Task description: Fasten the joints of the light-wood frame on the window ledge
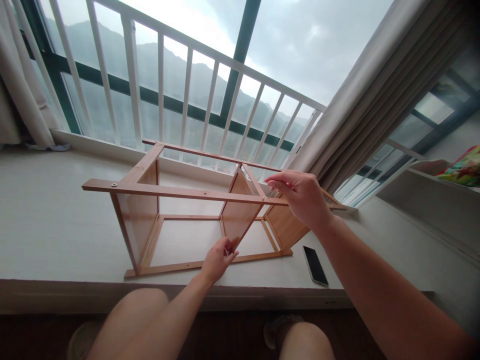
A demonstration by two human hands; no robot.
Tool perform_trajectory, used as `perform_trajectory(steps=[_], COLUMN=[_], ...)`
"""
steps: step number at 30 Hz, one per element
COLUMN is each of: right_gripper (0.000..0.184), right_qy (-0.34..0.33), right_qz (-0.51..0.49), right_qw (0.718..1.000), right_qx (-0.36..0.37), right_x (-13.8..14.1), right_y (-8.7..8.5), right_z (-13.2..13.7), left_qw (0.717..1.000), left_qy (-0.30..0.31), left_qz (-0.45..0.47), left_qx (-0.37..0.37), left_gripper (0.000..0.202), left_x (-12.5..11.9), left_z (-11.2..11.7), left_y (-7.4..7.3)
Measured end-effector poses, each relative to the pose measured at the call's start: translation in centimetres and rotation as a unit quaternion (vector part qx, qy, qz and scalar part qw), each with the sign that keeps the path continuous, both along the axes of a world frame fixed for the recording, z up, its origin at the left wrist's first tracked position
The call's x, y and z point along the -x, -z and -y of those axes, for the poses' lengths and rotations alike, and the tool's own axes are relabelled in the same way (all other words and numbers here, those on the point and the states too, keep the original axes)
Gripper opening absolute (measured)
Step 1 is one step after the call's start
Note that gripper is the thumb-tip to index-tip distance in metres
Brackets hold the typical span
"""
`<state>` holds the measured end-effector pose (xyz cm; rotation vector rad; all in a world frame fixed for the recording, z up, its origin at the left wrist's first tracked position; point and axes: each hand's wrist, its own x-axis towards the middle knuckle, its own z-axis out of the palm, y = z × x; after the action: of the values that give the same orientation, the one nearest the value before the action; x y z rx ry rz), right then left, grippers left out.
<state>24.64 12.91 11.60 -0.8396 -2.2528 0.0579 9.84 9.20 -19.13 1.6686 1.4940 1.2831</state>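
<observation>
A wooden shelf rack (172,192) lies on its side on the pale ledge, its panels standing between long rails. My right hand (300,197) is above the upper front rail, by the screw joint at the middle panel (240,200). Its thumb and forefinger pinch a thin shiny metal piece (272,192), mostly hidden by the fingers. Low on the middle panel, close to the lower front rail (172,267), is my left hand (219,260). Its fingers are curled together; what they hold is too small to make out.
A black phone (315,266) lies on the white ledge (56,215), right of the rack. Behind stand a white railing (187,95) and windows, with a grey curtain (360,95) at the right. My knees (138,310) are below the ledge's front edge.
</observation>
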Motion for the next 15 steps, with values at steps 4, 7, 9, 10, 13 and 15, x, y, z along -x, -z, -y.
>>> perform_trajectory(steps=[4,7,9,10,13,15], right_gripper=[0.025,0.028,0.028,0.028,0.027,0.028], right_qy=[-0.014,-0.023,-0.027,-0.028,-0.030,-0.029], right_qz=[0.012,0.015,0.017,0.017,0.018,0.020], right_qw=[1.000,0.999,0.999,0.999,0.999,0.999], right_qx=[-0.013,-0.018,-0.021,-0.023,-0.024,-0.022], right_x=[0.33,0.44,0.47,0.48,0.52,0.56], right_y=[0.00,0.06,0.06,0.06,0.03,0.02], right_z=[-0.09,-0.27,-0.36,-0.38,-0.36,-0.31], left_qw=[1.000,1.000,1.000,1.000,1.000,1.000], left_qy=[0.001,0.002,0.001,0.000,-0.002,-0.002], left_qz=[0.000,-0.002,-0.003,-0.003,-0.003,-0.003], left_qx=[0.007,0.014,0.016,0.016,0.012,0.012], left_gripper=[0.023,0.023,0.023,0.022,0.022,0.022], left_x=[-0.02,-0.05,-0.07,-0.07,-0.07,-0.06], left_z=[0.15,0.21,0.22,0.21,0.18,0.16], left_y=[-0.28,-0.38,-0.35,-0.32,-0.22,-0.16])
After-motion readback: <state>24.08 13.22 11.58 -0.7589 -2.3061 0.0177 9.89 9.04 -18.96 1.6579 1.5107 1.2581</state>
